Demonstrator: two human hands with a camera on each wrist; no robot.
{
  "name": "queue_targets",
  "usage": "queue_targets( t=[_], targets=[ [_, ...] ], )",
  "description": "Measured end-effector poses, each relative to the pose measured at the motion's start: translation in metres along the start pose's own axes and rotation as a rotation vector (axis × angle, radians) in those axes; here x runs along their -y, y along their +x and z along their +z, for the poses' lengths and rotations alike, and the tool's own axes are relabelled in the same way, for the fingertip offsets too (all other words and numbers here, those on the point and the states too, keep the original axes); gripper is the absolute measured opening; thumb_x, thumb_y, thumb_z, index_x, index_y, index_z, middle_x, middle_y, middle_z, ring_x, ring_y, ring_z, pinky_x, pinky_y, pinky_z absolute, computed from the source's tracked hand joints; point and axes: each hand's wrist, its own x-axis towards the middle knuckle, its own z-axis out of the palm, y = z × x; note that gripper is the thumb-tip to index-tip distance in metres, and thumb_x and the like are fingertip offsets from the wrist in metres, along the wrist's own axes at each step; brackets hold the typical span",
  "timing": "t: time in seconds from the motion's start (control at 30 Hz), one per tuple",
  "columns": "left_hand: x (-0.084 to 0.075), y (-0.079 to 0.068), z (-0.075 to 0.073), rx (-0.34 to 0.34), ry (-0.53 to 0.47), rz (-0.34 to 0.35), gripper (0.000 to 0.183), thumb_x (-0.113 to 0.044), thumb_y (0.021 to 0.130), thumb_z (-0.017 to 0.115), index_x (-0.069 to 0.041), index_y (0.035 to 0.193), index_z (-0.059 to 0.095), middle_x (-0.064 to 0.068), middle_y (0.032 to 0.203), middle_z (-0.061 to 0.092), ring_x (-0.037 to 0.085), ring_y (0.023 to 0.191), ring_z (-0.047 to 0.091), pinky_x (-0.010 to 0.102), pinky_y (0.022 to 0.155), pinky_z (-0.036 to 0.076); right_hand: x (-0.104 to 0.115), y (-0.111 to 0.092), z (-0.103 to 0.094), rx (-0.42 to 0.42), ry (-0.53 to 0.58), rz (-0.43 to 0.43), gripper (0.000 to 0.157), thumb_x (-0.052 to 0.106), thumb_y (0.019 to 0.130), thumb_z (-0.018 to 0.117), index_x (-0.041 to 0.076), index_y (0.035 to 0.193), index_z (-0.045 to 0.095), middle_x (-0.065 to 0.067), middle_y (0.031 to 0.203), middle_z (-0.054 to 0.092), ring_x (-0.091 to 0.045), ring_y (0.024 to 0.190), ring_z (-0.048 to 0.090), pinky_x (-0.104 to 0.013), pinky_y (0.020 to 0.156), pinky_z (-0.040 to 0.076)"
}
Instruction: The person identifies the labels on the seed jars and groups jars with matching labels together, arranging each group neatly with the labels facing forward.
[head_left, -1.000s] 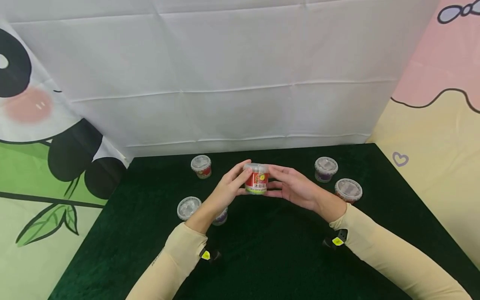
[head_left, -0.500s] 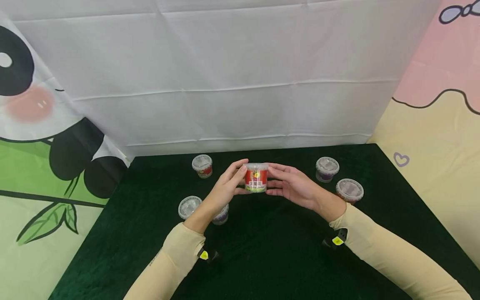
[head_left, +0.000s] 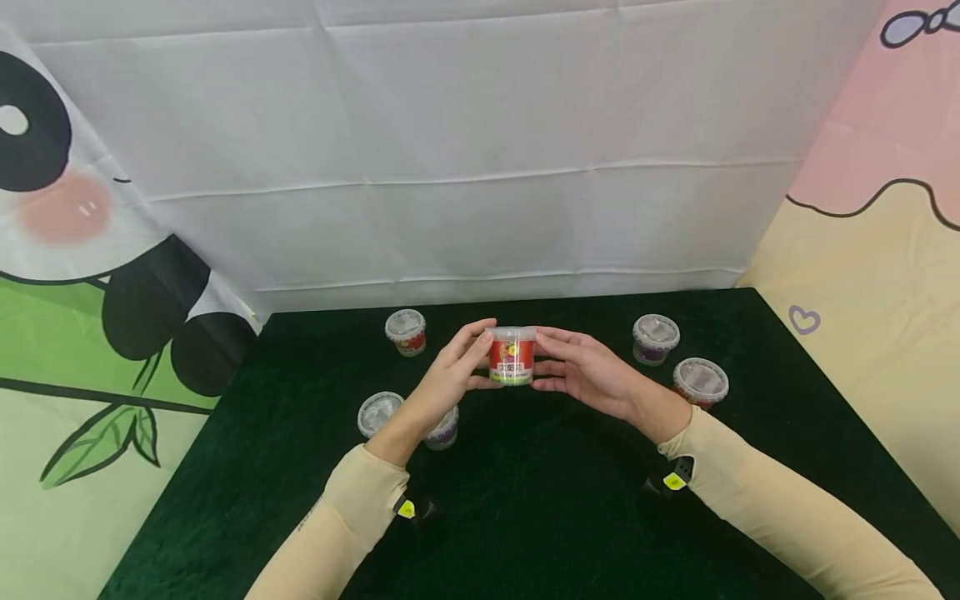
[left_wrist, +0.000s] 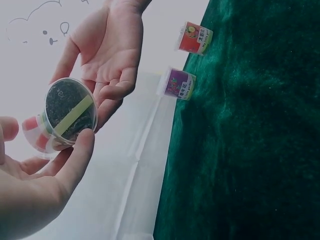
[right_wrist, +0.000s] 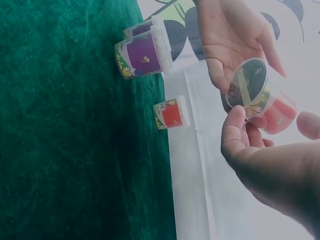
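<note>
The likeliest mishap is a drop: the red-labelled cup (head_left: 512,358) hangs above the green cloth (head_left: 570,517), so if one hand slackens unevenly, its smooth wall could slip or tilt. Too much pressure near the lid (head_left: 513,332) might flex the rim and loosen it. A fall toward eight o'clock could strike the purple cup (head_left: 444,431) or the clear-lidded cup (head_left: 377,412), both partly hidden by the left forearm (head_left: 393,442).

The held cup sits between the two hands, upright in the head view. The left hand (head_left: 452,372) grips it from nine o'clock, thumb against the wall close to the lid. The right hand (head_left: 591,372) holds it from three o'clock, fingers bent toward the wall; the far fingertips are hidden, so I can't fairly judge which hand bears more weight. The left wrist view shows the base (left_wrist: 70,111) with dark filling and a pale strip, a left fingertip touching its edge. Two more cups, the far right cup (head_left: 656,337) and the near right cup (head_left: 701,381), stand around three o'clock, well apart from the held one.
</note>
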Motion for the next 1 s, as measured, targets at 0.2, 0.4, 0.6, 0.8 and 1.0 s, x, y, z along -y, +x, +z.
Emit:
queue_targets(
  t=[0.2, 0.4, 0.6, 0.8, 1.0],
  targets=[
    [-0.001, -0.001, -0.001, -0.005, 0.006, -0.002, 0.053, -0.043, 0.110, 0.038, -0.017, 0.155, 0.032, 0.016, 0.145, 0.042, 0.036, 0.125, 0.052, 0.047, 0.097, 0.054, 0.001, 0.001, 0.000, 0.010, -0.001, -0.001, 0.055, 0.031, 0.109, 0.047, 0.007, 0.156, 0.032, -0.015, 0.143, 0.044, -0.026, 0.117, 0.055, -0.038, 0.100, 0.049],
    [-0.004, 0.004, -0.007, -0.006, 0.050, 0.014, 0.054, -0.041, 0.110, 0.040, -0.014, 0.156, 0.033, 0.017, 0.146, 0.043, 0.037, 0.126, 0.054, 0.046, 0.094, 0.055, 0.006, 0.006, 0.000, -0.006, -0.077, -0.025, 0.056, 0.031, 0.109, 0.048, 0.007, 0.156, 0.032, -0.016, 0.147, 0.043, -0.028, 0.120, 0.055, -0.040, 0.103, 0.048],
    [-0.014, 0.015, -0.024, -0.023, 0.150, 0.025, 0.053, -0.037, 0.110, 0.043, -0.010, 0.156, 0.035, 0.018, 0.146, 0.047, 0.037, 0.122, 0.057, 0.046, 0.093, 0.056, 0.014, 0.021, 0.003, -0.048, -0.138, -0.046, 0.057, 0.031, 0.109, 0.049, 0.007, 0.157, 0.031, -0.017, 0.151, 0.040, -0.031, 0.128, 0.050, -0.047, 0.113, 0.039],
    [-0.027, 0.026, -0.047, -0.017, 0.278, 0.003, 0.055, -0.037, 0.110, 0.044, -0.007, 0.155, 0.036, 0.019, 0.142, 0.049, 0.036, 0.121, 0.056, 0.046, 0.094, 0.055, 0.014, 0.045, 0.013, -0.082, -0.145, -0.065, 0.056, 0.031, 0.108, 0.050, 0.006, 0.156, 0.033, -0.017, 0.147, 0.045, -0.031, 0.129, 0.051, -0.047, 0.113, 0.039],
    [-0.032, 0.033, -0.071, 0.027, 0.367, -0.018, 0.056, -0.035, 0.108, 0.050, -0.008, 0.156, 0.038, 0.017, 0.144, 0.050, 0.033, 0.122, 0.058, 0.044, 0.095, 0.055, 0.012, 0.066, 0.018, -0.084, -0.173, -0.092, 0.057, 0.025, 0.107, 0.055, 0.007, 0.156, 0.032, -0.015, 0.148, 0.047, -0.030, 0.133, 0.050, -0.045, 0.112, 0.041]
  ],
)
